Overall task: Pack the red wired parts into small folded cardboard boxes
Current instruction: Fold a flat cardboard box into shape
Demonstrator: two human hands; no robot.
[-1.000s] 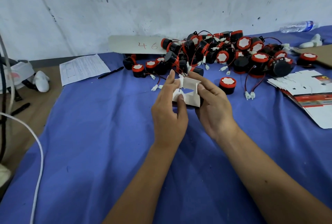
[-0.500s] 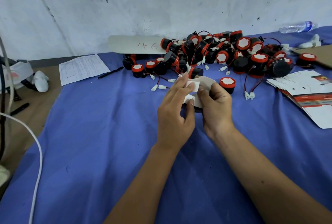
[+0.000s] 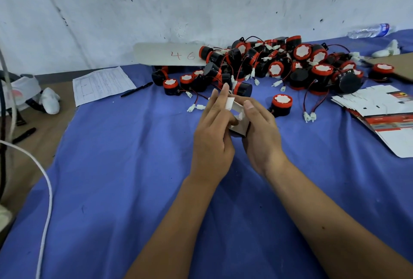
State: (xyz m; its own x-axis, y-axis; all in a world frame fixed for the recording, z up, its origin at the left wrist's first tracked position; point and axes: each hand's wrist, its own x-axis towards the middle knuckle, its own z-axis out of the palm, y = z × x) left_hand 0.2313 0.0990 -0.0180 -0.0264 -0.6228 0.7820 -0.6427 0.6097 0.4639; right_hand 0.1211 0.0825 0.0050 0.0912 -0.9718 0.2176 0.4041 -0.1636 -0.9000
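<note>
My left hand and right hand grip the box above the surface's middle, fingers clamped on it. A flap is now folded in; closing is nearly done.

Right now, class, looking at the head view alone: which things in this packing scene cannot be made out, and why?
- Inside of the small cardboard box: hidden by the left hand and right hand; whether a part sits in it cannot be told.
- Sheet of paper: print too small.
- Flat box blanks: cut by the right edge.
- Lower parts in the pile of red wired parts: covered by others.
</note>
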